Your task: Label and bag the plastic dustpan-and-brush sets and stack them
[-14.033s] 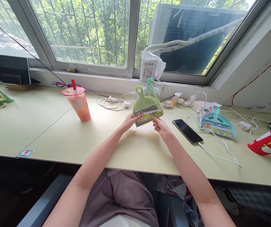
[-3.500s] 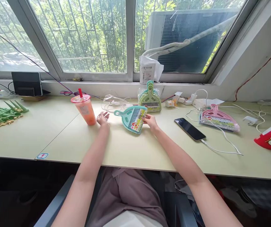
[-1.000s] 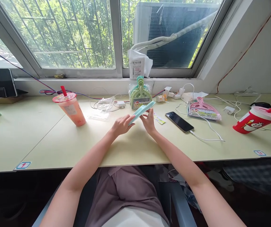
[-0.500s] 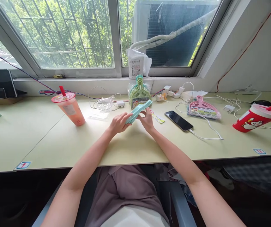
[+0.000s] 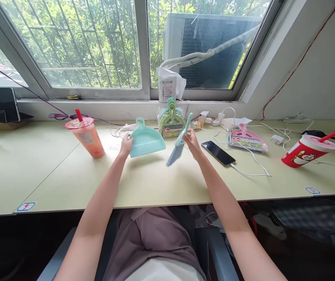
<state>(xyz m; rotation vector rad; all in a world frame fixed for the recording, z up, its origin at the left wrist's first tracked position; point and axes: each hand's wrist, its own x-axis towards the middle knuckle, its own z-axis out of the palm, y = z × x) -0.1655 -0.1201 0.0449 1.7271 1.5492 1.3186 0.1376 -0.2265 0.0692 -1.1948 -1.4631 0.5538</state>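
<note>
A mint-green dustpan (image 5: 147,141) is gripped at its left edge by my left hand (image 5: 125,146), its handle loop pointing away from me and its straight lip toward me. My right hand (image 5: 193,143) pinches a matching small hand brush (image 5: 180,144), which is turned edge-on with its bluish-grey bristles slanting down to the left. The dustpan and brush are apart, both held above the table (image 5: 155,187). Behind them a green dustpan-and-brush set (image 5: 171,121) in clear wrap stands against the window ledge.
A peach-coloured drink cup (image 5: 87,138) stands at left. To the right lie a black phone (image 5: 218,153) on a white cable, a wrapped pink dustpan set (image 5: 247,138) and a red cup (image 5: 305,152). A white package (image 5: 168,86) sits on the sill. Cables and plugs run along the back.
The mint-green dustpan and brush, together between my hands before, are now separated. My left hand has moved left with the dustpan; my right hand has shifted slightly right with the brush.
</note>
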